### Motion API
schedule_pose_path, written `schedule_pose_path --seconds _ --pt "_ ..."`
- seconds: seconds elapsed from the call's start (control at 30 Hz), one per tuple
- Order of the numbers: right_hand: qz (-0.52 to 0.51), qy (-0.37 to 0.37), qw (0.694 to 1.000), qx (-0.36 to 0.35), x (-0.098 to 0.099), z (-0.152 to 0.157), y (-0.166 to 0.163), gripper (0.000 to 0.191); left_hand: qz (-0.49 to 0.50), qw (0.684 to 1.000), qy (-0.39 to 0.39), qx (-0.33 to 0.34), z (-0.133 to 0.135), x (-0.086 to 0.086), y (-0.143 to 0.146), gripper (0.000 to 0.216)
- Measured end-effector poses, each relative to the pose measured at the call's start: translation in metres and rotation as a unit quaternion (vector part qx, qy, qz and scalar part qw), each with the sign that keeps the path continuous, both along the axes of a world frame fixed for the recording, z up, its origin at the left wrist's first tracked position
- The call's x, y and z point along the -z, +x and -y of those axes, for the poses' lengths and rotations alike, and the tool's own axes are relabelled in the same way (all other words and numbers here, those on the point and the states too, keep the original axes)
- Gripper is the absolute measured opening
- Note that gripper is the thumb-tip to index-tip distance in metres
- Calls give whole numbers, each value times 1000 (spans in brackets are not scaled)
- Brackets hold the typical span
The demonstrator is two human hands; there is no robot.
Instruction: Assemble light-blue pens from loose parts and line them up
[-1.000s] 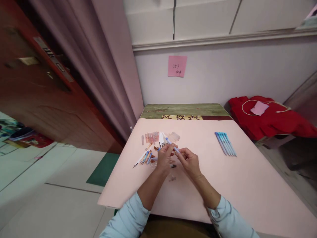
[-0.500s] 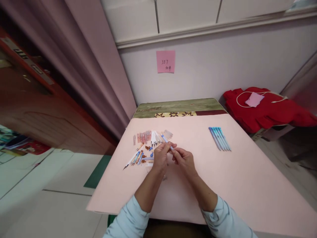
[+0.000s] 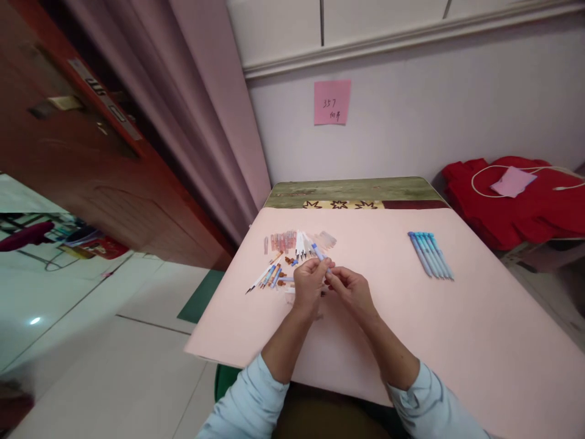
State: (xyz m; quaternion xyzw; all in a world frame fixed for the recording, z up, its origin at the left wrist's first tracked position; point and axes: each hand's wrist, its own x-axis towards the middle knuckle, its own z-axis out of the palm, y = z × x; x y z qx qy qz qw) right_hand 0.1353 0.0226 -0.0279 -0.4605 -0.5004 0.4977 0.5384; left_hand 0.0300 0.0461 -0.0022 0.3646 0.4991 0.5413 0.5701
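Pink table covering [image 3: 393,341] bears pens [image 3: 429,256] beside a mauve curtain [image 3: 205,110].

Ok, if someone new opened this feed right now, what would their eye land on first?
Probably the bright red cloth heaped beyond the right edge of the pink-covered table, then the pink sticky note on the wall. Over the table, the left hand and right hand come together on a slim blue pen barrel, with blue pens lined up to their right.
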Motion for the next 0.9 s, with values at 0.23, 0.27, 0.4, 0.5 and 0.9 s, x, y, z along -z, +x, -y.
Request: schedule_pose_path --seconds 0.23,0.27,0.4,0.5,0.9 --pt "-41 -33 995 81 1 -3 7 37 -35 994 38 -92 -8 -14 -54 41" --pt "-60 -41 993 95 -1 -3 8 36 -38 989 48 -135 -10 -16 -66 40" --pt "-131 -77 979 135 -5 -5 11 34 -69 969 87 -220 -14 -17 -109 30" --pt "-154 -95 973 141 -3 -6 11 34 -121 958 102 -237 -13 -9 -132 25" --pt "-3 -30 991 130 24 -6 6 43 -600 800 19 5 -14 -4 -101 10"
